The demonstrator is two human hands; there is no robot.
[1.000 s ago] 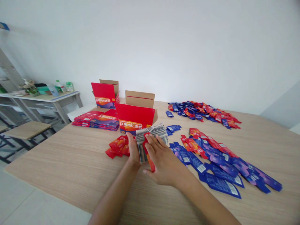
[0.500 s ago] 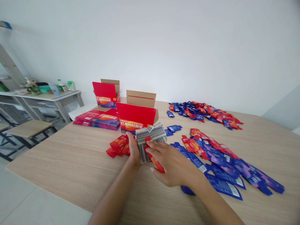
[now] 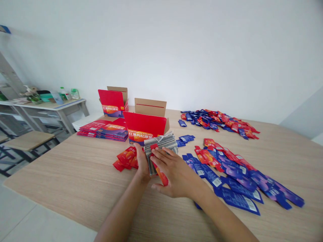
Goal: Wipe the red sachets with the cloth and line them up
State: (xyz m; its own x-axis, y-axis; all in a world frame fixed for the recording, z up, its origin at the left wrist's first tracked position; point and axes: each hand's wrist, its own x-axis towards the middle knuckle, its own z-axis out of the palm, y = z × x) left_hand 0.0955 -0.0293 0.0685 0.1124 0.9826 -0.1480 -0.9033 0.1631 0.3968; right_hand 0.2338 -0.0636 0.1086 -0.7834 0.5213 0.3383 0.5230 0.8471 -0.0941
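- Stool [image 3: 31, 140]: well left of the grip, beyond the table [image 3: 83, 174].
- Flat printed stack [image 3: 103, 128]: left and beyond both hands; rear box [image 3: 111, 101] stands just behind it, flaps up.
- Red packets [image 3: 127, 158]: loose heap just left of the left hand.
- Front box [image 3: 145, 124]: directly beyond the grip, flaps raised.
- Left hand [image 3: 141, 161]: against the striped bundle's [image 3: 166, 141] left side, thumb up; fingers hidden, closure cannot be told.
- Red strip [image 3: 162, 175]: on the bundle, under the right hand [image 3: 174, 171], whose fingers stretch flat across it, thumb spread away.
- Far pile [image 3: 219, 121]: red and blue, beyond and right.
- Flat cartons [image 3: 234, 171]: overlapping, right of the grip.
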